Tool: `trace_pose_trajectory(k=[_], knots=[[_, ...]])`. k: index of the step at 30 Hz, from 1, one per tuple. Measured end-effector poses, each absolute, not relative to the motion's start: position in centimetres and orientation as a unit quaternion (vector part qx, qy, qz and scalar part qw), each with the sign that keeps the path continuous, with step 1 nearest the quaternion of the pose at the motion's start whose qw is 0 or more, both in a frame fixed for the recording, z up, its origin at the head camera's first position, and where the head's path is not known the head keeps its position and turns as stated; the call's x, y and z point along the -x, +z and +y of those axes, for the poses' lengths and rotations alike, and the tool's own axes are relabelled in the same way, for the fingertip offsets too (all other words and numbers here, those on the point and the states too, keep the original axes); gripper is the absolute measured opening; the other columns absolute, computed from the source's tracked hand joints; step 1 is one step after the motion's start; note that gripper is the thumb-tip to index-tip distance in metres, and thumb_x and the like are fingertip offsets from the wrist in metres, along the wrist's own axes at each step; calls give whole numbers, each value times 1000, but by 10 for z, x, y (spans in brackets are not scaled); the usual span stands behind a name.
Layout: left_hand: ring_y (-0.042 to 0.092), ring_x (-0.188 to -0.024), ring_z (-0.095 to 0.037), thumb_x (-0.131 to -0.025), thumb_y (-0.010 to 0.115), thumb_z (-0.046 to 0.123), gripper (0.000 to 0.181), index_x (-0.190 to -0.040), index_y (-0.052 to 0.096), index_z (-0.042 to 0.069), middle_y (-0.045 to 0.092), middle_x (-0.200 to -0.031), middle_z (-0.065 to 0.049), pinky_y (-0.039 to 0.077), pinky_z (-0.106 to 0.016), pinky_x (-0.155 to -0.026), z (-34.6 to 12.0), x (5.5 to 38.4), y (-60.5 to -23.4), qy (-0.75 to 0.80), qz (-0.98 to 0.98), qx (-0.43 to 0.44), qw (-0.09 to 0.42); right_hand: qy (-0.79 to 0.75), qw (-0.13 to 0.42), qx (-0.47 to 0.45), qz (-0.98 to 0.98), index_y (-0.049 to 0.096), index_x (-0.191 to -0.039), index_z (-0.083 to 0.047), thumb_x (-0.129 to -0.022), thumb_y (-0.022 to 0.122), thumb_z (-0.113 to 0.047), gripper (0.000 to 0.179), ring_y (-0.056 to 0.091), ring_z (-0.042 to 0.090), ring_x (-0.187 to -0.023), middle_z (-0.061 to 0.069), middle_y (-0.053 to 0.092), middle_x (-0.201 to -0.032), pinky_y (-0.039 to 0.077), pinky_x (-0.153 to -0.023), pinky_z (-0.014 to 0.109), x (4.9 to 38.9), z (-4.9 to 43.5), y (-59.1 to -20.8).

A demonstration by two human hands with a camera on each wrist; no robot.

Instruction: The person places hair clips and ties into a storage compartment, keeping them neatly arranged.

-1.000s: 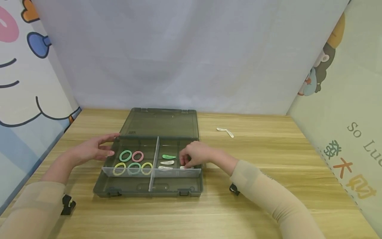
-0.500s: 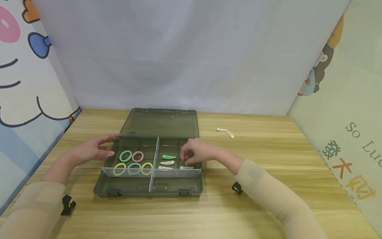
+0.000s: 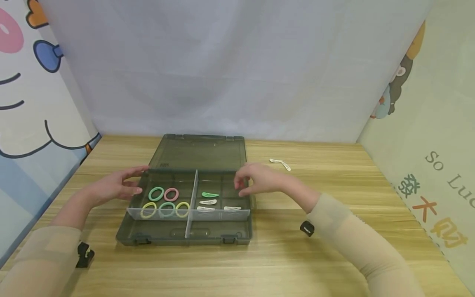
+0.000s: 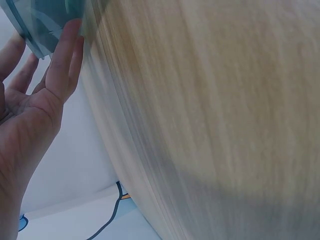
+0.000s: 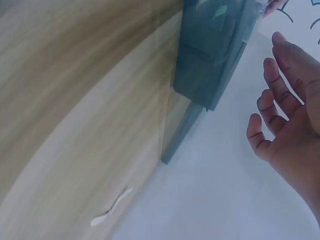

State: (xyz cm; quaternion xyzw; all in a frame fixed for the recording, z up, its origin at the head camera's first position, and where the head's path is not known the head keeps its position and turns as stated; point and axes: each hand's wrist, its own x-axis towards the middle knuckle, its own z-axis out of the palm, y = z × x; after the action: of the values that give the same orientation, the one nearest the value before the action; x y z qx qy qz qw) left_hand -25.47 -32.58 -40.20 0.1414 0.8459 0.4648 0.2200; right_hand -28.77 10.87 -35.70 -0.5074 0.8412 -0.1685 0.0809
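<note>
A dark, see-through divider box (image 3: 185, 240) lies with its lid (image 3: 202, 152) folded back on the table. Several coloured hair ties (image 3: 156, 194) sit in its back left compartment. The back right compartment has a green snap hair clip (image 3: 210, 194) and a few white ones, including a white snap clip (image 3: 232, 208) at the divider. My left hand (image 3: 113, 186) rests its outstretched fingers at the box's left side. Above the box's right edge is my right hand (image 3: 259, 179), its fingers loosely bent with nothing between them, as the right wrist view also shows (image 5: 295, 105).
A white snap clip (image 3: 281, 163), bent open, lies on the wooden table (image 3: 315, 185) to the right of the lid. Black objects (image 3: 307, 228) are by each forearm. A pale curtain (image 3: 222, 74) hangs behind, and printed panels flank both sides.
My right hand has lifted off the white clip at the divider and moved up and right, leaving the clip in the compartment. My left hand has stayed in place.
</note>
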Motion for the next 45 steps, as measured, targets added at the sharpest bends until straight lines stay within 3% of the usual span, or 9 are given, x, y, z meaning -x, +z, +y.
trace_pose_trajectory(k=[11,20,35,45], knots=[[35,-129,-51,-93,60,20,78,-153,11,16,3,-155,-26,48,-51,-92,-327,255,-402,462,847,-144,219,-179,65,467,864,67,-91,-12,-84,72,-17,11,54,21,-84,-6,64,-84,46,-78,38,298,141,-336],[25,-133,-52,-93,61,21,79,-153,10,15,1,-156,-23,47,-52,-93,-327,254,-403,465,846,-139,219,-199,60,412,887,68,-99,-12,-83,73,-17,17,57,19,-89,2,67,-97,47,-81,42,317,173,-333],[28,-132,-52,-93,61,21,79,-153,10,17,1,-156,-23,46,-53,-94,-327,255,-402,465,845,-138,224,-234,20,319,918,66,-111,-1,-85,70,-10,28,55,33,-96,15,66,-110,42,-79,40,348,206,-359],[30,-132,-51,-93,61,21,80,-153,10,16,1,-156,-23,46,-53,-94,-328,256,-404,467,844,-137,225,-228,0,258,939,65,-115,-4,-85,70,-12,32,51,31,-90,13,65,-115,41,-77,39,372,215,-387]])
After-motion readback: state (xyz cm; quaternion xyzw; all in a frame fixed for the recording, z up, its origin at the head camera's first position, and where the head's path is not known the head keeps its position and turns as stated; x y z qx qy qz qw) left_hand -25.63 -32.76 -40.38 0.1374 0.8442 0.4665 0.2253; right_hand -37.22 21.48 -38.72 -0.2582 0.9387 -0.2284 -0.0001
